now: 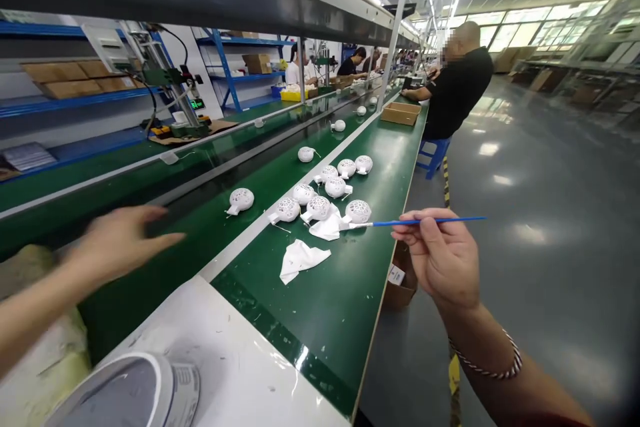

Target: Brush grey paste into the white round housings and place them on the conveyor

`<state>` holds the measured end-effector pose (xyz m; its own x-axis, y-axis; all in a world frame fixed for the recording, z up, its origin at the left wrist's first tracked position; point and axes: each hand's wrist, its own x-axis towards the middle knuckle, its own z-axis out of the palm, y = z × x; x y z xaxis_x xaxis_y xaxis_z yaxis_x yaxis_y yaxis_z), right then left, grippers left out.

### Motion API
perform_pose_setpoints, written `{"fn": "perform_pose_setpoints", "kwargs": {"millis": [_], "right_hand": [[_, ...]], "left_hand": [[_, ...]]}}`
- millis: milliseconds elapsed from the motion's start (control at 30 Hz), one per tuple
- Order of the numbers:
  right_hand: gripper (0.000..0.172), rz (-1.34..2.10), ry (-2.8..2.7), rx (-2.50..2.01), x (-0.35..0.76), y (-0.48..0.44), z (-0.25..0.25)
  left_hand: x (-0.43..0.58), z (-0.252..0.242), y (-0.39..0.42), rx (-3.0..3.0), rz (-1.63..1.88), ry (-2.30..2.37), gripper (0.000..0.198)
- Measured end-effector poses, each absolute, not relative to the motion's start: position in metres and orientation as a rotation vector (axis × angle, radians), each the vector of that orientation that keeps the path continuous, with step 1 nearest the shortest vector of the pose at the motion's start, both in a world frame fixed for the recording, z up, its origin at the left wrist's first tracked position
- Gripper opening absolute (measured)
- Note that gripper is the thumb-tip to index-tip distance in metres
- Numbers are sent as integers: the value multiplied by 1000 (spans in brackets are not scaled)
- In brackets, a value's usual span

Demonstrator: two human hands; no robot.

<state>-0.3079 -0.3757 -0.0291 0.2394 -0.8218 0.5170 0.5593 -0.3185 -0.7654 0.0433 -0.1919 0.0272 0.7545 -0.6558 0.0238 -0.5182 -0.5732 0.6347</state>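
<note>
A light, thin brush (pixel 430 221) is pinched mid-handle by the right hand (pixel 440 260) at 4 o'clock; the left hand (pixel 120 243) is spread open, holding nothing.

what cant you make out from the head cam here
Head view:
- left hand: motion blur hides whether it holds anything
- blue paintbrush: its tip is too small to tell whether it touches the white perforated shell
- round tub: cut off by the bottom edge, contents hidden
- label on the cardboard box: too small to read
</note>
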Motion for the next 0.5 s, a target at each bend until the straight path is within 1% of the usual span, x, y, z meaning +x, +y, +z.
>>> {"fn": "perform_pose_setpoints", "kwargs": {"millis": [133,200,267,333,400,467,500], "right_hand": [[8,-1395,266,-1230,-310,-379,-38],[11,-1381,256,-1225,-315,-382,-40],[13,-1379,249,-1227,-319,-386,-42],[13,-1390,241,-1228,-321,-389,-41],[12,-1399,226,-1229,-321,-392,-40],[12,-1381,205,-1224,-317,-393,-39],[12,-1365,194,-1220,-314,-393,-39]], "left_hand": [[4,-8,-310,2485,-369,-1212,40],[-19,-27,-356,2517,-388,-1275,39],[-31,-39,-383,2541,-417,-1257,35],[-29,-41,-389,2541,-470,-1183,30],[-11,-31,-376,2501,-527,-1063,27],[16,-10,-343,2400,-573,-906,35],[31,2,-320,2320,-593,-820,45]]}}
